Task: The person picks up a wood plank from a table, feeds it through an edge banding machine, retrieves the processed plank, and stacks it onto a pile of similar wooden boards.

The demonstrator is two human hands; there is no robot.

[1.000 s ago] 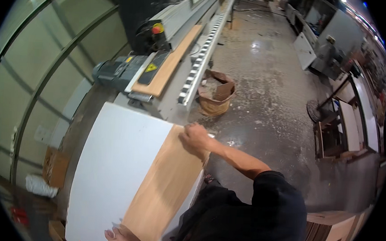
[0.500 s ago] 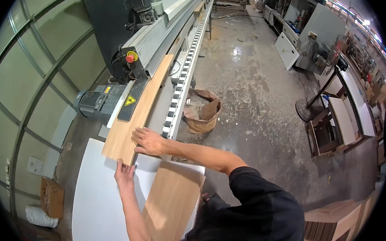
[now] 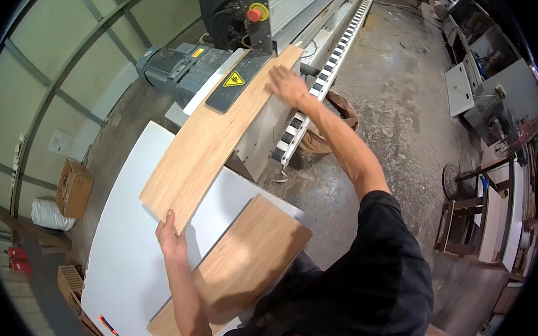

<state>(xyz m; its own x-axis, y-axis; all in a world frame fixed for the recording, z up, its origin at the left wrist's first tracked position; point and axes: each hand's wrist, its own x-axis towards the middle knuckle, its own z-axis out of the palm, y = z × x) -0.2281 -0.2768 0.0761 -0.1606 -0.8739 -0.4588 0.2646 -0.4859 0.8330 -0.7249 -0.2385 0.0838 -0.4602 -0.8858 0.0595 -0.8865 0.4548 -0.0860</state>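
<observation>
A long, narrow light-brown wooden board lies on a slant, its long axis running from the near left up to the far right, toward a grey edge-finishing machine. The left hand grips the board's near corner; the right hand, arm stretched out, presses flat on the far end, which rests over the machine's infeed. The hands sit well apart. Beneath lies a white tabletop with a second, wider brown panel. Open dusty concrete floor lies to the right.
</observation>
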